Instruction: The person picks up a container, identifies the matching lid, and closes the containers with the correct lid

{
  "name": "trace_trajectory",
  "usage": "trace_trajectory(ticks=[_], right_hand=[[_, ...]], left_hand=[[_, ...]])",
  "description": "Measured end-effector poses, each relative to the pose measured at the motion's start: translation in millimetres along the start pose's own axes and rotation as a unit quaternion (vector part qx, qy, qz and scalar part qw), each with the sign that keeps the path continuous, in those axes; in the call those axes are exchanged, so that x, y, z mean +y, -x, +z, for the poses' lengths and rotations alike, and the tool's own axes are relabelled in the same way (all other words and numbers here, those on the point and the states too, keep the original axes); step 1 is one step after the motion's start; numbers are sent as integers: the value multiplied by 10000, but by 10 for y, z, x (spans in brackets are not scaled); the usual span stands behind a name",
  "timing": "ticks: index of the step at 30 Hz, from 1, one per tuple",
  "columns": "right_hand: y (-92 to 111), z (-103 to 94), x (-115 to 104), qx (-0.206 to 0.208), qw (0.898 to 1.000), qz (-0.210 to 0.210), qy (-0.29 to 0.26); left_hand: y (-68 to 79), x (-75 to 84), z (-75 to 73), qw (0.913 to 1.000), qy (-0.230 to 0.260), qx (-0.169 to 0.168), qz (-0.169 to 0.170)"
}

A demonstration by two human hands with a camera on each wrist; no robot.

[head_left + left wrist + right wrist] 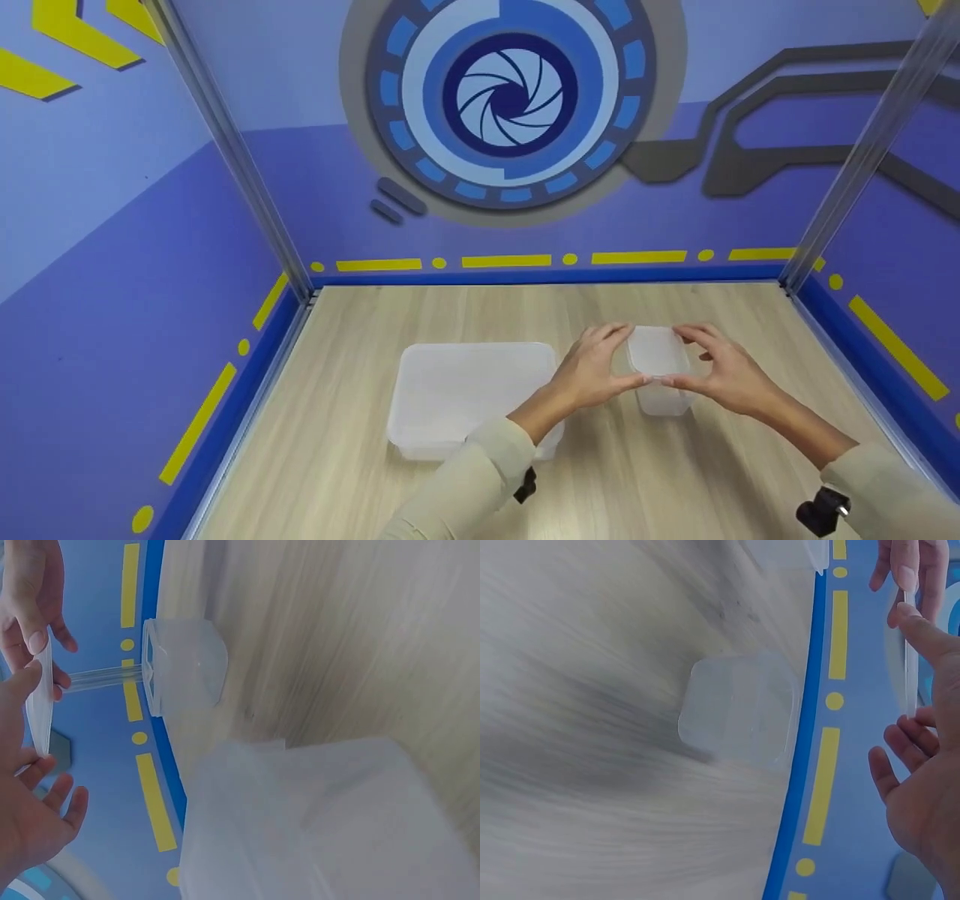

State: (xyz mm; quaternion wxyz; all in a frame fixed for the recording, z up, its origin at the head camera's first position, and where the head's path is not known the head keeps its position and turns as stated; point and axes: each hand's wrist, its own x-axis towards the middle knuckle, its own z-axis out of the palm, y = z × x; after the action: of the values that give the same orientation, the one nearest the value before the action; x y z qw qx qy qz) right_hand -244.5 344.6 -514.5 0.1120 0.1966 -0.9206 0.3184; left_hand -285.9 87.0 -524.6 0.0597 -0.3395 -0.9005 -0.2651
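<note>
A small white translucent lid point(657, 351) is held level by both hands above a small clear plastic food container point(666, 402). My left hand point(592, 369) pinches the lid's left edge, thumb at the near side and fingertips at the far corner. On the opposite edge my right hand point(731, 371) pinches it the same way, and the two thumbs nearly meet. Both wrist views show the lid point(40, 709) edge-on with a gap between it and the small container point(739, 709), which stands upright on the table.
A larger translucent food container point(472, 390), with its lid on, sits to the left, partly behind the left forearm. Blue-purple panels point(315, 202) with metal corner posts point(232, 142) enclose the wooden table point(337, 375) at the back and sides.
</note>
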Motion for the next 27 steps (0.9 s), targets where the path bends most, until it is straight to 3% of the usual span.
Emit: trace_trajectory(ticks=[14, 27], right_hand=[[19, -27, 216, -114, 9996, 140, 198], [88, 69, 341, -82, 9996, 267, 83]], left_hand=[[-122, 101, 229, 9991, -226, -92, -347], [-182, 121, 399, 9972, -233, -326, -638]])
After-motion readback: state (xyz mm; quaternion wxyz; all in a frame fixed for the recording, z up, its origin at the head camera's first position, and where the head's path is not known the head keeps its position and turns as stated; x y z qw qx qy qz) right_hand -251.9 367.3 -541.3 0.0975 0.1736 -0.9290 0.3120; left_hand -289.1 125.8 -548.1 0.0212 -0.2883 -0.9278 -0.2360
